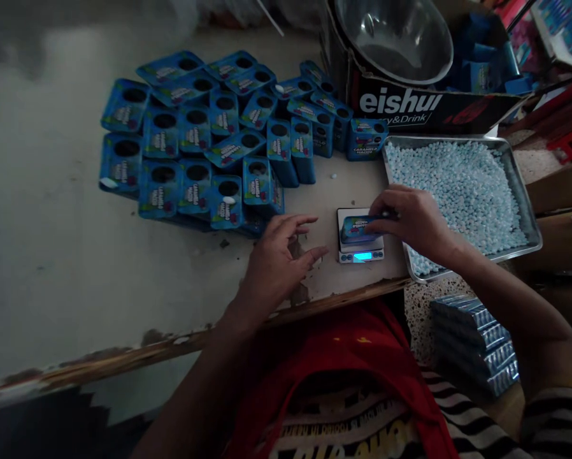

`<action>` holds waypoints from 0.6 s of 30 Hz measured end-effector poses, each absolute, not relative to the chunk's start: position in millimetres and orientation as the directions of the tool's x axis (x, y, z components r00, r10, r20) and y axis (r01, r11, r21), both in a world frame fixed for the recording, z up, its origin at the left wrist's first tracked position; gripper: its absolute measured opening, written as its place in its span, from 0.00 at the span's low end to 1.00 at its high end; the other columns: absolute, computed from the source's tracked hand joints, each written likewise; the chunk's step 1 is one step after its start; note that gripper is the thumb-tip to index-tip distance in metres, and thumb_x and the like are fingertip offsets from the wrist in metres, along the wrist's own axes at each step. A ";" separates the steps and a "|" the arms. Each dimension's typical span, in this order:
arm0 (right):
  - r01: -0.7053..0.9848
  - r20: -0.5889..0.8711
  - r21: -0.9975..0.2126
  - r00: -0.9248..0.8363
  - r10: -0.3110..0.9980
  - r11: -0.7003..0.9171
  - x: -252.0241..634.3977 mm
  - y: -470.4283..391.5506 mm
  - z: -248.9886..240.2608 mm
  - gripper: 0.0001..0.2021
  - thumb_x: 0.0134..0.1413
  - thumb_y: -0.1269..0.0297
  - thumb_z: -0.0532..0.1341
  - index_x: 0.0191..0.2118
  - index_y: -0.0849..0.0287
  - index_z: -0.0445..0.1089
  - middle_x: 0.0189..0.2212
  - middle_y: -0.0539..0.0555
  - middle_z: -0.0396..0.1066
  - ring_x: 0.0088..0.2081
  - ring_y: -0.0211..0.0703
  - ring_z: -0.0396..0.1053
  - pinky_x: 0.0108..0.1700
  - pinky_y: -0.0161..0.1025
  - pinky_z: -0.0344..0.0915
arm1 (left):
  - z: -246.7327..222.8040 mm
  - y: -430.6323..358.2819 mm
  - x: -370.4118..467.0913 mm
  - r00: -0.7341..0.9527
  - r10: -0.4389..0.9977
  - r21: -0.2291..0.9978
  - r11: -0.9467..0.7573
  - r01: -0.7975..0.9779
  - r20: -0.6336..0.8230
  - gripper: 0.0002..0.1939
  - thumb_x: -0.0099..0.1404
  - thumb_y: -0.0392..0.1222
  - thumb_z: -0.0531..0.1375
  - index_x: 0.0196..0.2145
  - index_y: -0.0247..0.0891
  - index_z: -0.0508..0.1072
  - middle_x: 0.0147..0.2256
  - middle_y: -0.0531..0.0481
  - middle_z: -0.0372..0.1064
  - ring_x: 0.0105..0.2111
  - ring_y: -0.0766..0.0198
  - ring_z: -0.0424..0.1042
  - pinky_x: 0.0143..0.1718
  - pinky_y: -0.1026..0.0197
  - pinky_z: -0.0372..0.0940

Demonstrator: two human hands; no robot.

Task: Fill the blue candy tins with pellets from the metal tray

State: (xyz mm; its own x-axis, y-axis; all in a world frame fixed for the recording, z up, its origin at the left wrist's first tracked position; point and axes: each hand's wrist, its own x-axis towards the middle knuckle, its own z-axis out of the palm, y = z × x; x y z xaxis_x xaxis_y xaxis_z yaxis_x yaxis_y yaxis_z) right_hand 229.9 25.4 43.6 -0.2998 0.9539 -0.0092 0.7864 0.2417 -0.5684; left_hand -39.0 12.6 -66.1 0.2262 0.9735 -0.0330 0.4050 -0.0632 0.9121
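My right hand (413, 220) is at the right end of a blue candy container (355, 229), thumb and fingers closed about that end. This container lies on a small digital scale (346, 256) with a lit blue display. My left hand (286, 245) hovers left of the scale, fingers spread and nothing in them. Beyond it stand many blue candy containers (195, 131), packed close, dark oval openings facing up. White candies rest on a few of them. To the right, a metal tray (534, 239) holds a heap of small pale-blue candies (458, 185).
A black cardboard box (395, 108) behind the tray carries a steel bowl (395, 44) and more blue containers. The table's worn wooden edge (171, 347) runs in front of me. Wrapped blue packs (474, 341) are stacked below, at right.
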 end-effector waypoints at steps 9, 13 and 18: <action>0.256 -0.174 -0.954 -0.041 0.984 -0.158 261.9 19.4 36.4 0.06 0.57 0.63 0.74 0.39 0.55 0.78 0.36 0.51 0.76 0.37 0.40 0.70 0.41 0.39 0.69 | -71.0 19.9 -35.0 0.242 0.970 0.931 -0.110 0.348 0.024 0.26 0.60 0.56 0.75 0.55 0.50 0.82 0.56 0.44 0.74 0.54 0.45 0.80 0.59 0.41 0.80; -0.241 -0.417 -0.905 0.335 0.845 -0.352 310.1 11.0 23.3 0.11 0.52 0.74 0.71 0.39 0.55 0.73 0.35 0.51 0.72 0.36 0.37 0.71 0.37 0.32 0.75 | -79.4 20.3 -40.1 0.227 0.974 0.955 -0.050 0.292 -0.018 0.27 0.60 0.59 0.75 0.55 0.51 0.82 0.58 0.44 0.73 0.56 0.43 0.80 0.64 0.35 0.76; -0.403 -0.530 -0.837 0.421 0.737 -0.372 335.5 -12.1 17.6 0.18 0.46 0.86 0.68 0.39 0.56 0.74 0.42 0.54 0.75 0.42 0.39 0.78 0.44 0.29 0.83 | -85.3 18.6 -43.1 0.238 0.967 0.981 0.039 0.188 -0.084 0.31 0.59 0.60 0.76 0.56 0.45 0.80 0.58 0.41 0.74 0.60 0.43 0.78 0.70 0.32 0.71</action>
State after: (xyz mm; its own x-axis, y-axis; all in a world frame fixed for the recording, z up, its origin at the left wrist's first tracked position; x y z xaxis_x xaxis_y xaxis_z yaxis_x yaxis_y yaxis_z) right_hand 335.5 -12.1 17.6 0.4208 0.7365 -0.5296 -0.4026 -0.3716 -0.8366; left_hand -43.1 18.6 -85.3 0.2384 0.9675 -0.0844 0.1878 0.0393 0.9814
